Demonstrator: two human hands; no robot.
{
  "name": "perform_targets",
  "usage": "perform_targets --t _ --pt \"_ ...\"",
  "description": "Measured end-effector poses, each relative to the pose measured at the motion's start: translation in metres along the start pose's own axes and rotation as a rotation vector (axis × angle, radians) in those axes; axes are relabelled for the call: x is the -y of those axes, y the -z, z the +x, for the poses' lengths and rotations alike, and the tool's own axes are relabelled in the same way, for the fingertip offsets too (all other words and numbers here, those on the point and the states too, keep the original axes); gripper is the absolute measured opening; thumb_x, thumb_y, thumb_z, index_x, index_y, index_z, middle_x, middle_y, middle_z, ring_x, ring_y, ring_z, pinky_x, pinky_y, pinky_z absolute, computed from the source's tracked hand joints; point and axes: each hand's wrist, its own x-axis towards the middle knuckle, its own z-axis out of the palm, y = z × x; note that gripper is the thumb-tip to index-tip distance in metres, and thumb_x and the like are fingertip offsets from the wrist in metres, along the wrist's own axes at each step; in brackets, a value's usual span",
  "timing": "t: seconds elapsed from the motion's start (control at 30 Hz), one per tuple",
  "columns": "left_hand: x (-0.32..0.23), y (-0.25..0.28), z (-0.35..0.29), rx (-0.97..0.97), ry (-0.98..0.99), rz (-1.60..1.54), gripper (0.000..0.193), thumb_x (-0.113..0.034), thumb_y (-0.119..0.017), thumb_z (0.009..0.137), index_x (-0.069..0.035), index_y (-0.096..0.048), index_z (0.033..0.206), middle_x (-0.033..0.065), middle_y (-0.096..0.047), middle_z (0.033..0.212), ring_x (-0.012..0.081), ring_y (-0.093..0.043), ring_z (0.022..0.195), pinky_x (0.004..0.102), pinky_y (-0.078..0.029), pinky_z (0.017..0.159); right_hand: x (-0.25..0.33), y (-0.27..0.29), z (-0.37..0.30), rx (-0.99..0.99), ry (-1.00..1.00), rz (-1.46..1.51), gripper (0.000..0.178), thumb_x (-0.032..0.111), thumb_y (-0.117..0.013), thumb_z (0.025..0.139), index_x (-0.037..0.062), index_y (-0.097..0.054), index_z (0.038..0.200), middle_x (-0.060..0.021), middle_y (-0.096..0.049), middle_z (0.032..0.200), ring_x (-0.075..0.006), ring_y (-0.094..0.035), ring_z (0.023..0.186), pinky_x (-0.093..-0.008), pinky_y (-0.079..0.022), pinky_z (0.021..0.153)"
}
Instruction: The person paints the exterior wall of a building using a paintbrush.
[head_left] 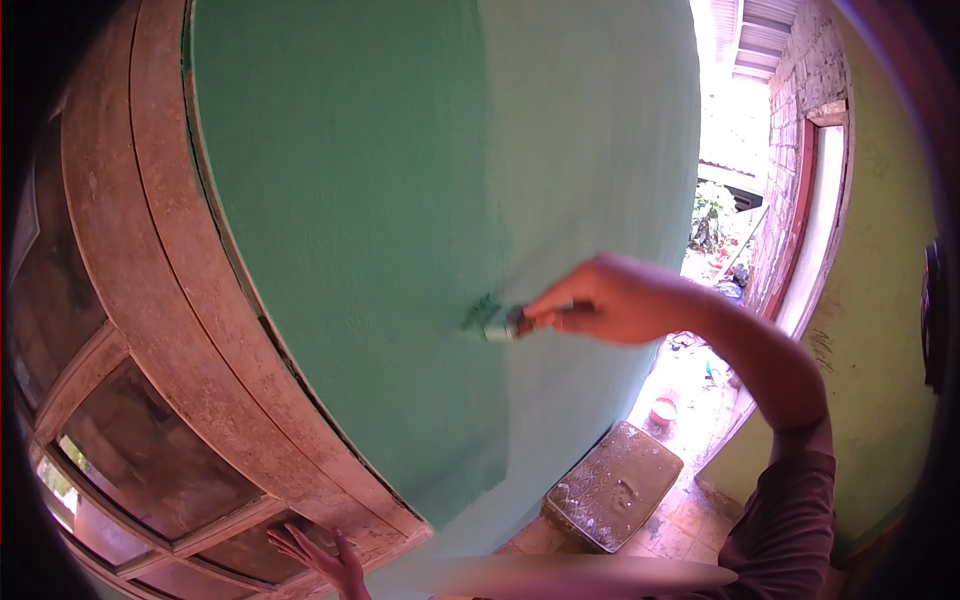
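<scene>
My right hand (pixel 620 300) is closed round the handle of a paintbrush (pixel 498 325). The brush's bristles touch the wall (pixel 340 180), where a dark green painted area meets a paler green area (pixel 590 150). A patch of darker green shows right by the bristles. Low on the left, my left hand (pixel 318 562) has its fingers spread and holds nothing. It is in front of the wooden window frame (pixel 270 440), near its lower corner; whether it touches the frame I cannot tell.
A worn, paint-spotted table or stool top (pixel 615 485) stands below the wall's right part. Beyond it, a small red container (pixel 662 410) sits on the bright floor. A doorway (pixel 800 230) and yellow-green wall (pixel 885 200) are at right. A blurred pale shape (pixel 590 577) crosses the bottom.
</scene>
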Motion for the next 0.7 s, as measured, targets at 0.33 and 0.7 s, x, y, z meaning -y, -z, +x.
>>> perform_targets --t 0.33,0.7 --pt "0.005 0.005 -0.002 0.05 0.005 -0.005 0.078 -0.044 -0.055 0.09 -0.008 -0.019 0.15 0.0219 -0.006 0.156 0.0434 -0.002 0.144 0.059 -0.003 0.113 0.053 0.127 0.04 -0.489 -0.164 -0.033 0.026 0.015 -0.059 0.092 0.0108 -0.065 0.117 0.0036 -0.054 0.066 -0.0025 -0.044 0.054 -0.0224 -0.034 0.048" --pt "0.008 0.006 0.001 0.065 -0.025 -0.02 0.076 -0.045 -0.054 0.091 -0.009 -0.021 0.15 0.0228 -0.005 0.156 0.044 -0.002 0.144 0.061 -0.004 0.112 0.014 0.008 0.04 -0.889 0.128 -1.05 0.049 0.009 -0.053 0.085 0.0136 -0.05 0.134 -0.0071 -0.055 0.072 -0.0162 -0.055 0.046 -0.0346 -0.047 0.041"
